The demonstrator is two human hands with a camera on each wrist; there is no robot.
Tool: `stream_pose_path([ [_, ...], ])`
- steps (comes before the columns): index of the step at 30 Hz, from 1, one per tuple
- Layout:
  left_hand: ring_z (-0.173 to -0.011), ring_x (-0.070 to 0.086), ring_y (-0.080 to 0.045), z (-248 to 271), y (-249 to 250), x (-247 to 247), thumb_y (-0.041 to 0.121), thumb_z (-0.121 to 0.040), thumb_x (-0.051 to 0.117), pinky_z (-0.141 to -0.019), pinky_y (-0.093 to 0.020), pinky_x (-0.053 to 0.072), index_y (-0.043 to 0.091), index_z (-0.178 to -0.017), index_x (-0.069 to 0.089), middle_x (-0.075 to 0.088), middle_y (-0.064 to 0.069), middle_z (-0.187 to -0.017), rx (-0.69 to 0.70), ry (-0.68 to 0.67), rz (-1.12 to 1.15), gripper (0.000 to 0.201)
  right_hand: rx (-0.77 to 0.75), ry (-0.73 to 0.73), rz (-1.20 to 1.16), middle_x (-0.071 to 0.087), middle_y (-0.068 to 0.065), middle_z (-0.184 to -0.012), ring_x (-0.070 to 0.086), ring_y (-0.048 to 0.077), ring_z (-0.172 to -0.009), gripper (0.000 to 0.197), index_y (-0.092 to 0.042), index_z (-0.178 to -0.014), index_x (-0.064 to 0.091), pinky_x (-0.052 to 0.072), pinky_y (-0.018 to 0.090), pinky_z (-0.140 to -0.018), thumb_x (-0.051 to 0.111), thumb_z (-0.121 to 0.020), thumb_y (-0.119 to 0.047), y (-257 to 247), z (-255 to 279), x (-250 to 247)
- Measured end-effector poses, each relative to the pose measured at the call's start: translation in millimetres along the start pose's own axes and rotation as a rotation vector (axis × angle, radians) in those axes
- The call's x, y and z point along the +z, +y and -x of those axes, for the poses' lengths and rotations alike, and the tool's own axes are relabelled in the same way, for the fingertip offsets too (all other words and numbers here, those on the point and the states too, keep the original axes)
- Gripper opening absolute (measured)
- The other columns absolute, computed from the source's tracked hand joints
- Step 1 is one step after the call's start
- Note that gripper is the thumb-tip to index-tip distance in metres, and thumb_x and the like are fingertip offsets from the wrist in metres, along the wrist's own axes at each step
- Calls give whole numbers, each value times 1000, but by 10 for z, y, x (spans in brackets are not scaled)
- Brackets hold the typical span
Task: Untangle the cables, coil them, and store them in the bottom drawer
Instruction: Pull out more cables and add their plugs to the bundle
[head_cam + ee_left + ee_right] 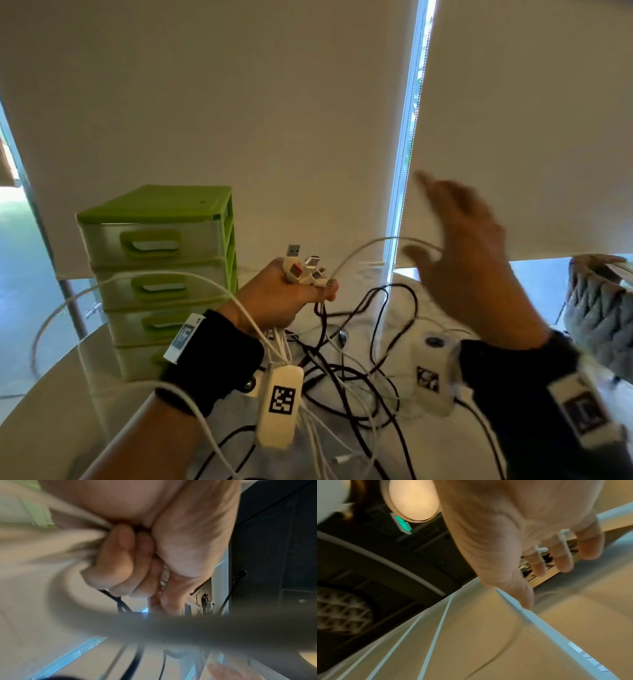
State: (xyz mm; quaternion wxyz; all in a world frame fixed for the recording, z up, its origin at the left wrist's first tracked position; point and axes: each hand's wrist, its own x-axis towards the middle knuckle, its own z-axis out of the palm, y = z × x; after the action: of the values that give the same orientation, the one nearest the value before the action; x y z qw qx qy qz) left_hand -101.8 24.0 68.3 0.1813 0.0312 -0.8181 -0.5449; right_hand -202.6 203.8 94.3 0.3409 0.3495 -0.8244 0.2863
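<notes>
White cables [308, 270] — plug ends bunched in the clenched left hand [281, 294]; right hand [459, 246] raised, fingers spread, empty; green drawer unit [161, 260] at table's far-left edge.

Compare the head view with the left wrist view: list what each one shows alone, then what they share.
Only the head view shows the green drawer unit with all its drawers shut, the bunch of plugs sticking up out of the left hand, the open right hand raised and blurred, and the tangle of black and white cables on the table. Only the left wrist view shows the fingers curled tight from the palm side, clamping the white cables. Both show the left hand gripping cables and black cables hanging below it.
</notes>
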Motion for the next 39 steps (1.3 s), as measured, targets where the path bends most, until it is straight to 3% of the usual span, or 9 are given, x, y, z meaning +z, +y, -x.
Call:
stream_pose_path([
  [4,-31,36,0,-12,-17,-35,8,-90,62,-37,-10,28,2,-76,59,40,13,-35,21,34,9,16,-196,-380,-105,60,-16,-94,59,11,-95,24,-28,-116,66,46,42,-95,51,-97,-30,-327,80,225],
  [7,-36,29,-6,-32,-55,-110,20,-87,66,-39,-17,22,11,-71,62,38,11,-42,-22,21,61,19,-45,-25,-298,56,-24,-63,59,11,-69,17,-29,-92,70,49,32,-72,54,-95,-23,-54,-50,172],
  [13,-60,50,-4,-80,-161,-53,19,-85,72,-67,-19,42,0,-69,59,55,1,-62,11,-200,-181,28,319,519,-457,56,-5,-61,61,15,-50,22,-23,-86,68,53,45,-59,47,-90,-19,322,-168,-80],
  [15,-44,44,-1,-78,-164,-74,7,-89,64,-52,-10,37,-2,-70,53,47,8,-48,-28,-137,-98,24,433,557,-394,61,-2,-65,66,24,-59,24,-22,-89,69,54,49,-67,45,-88,-24,479,-171,-177],
  [20,-43,21,-15,-117,-180,-128,22,-86,67,-41,-21,17,-3,-83,63,28,-2,-48,-100,36,78,25,340,173,-48,52,11,-130,51,36,-117,47,-24,-133,53,38,45,-102,62,-87,-16,393,-83,-99],
  [24,-34,28,-9,-156,-194,-38,19,-88,66,-39,-17,22,-2,-78,67,36,8,-40,-60,154,50,24,20,-189,-230,50,-12,-117,51,8,-102,39,-36,-124,57,38,24,-93,68,-87,-28,-185,32,-37],
  [27,-31,28,-6,-205,-237,-18,20,-87,68,-40,-18,23,3,-78,71,35,10,-34,-64,265,80,20,-69,-459,-98,43,-11,-114,46,10,-107,26,-38,-107,61,40,27,-90,67,-83,-47,-369,154,-15],
  [33,-28,35,-3,-286,-299,-14,21,-85,71,-41,-21,26,8,-71,70,41,13,-32,-91,458,107,19,-95,-680,173,11,-6,-150,5,20,-142,75,-28,-126,55,18,39,-115,65,-67,-73,-286,286,166],
  [39,-34,37,-3,-335,-402,-79,17,-82,74,-40,-15,28,3,-70,68,46,11,-38,-80,491,93,19,-88,-847,234,45,-4,-134,31,18,-131,39,-26,-103,72,29,39,-108,64,-79,-56,-209,281,302],
])
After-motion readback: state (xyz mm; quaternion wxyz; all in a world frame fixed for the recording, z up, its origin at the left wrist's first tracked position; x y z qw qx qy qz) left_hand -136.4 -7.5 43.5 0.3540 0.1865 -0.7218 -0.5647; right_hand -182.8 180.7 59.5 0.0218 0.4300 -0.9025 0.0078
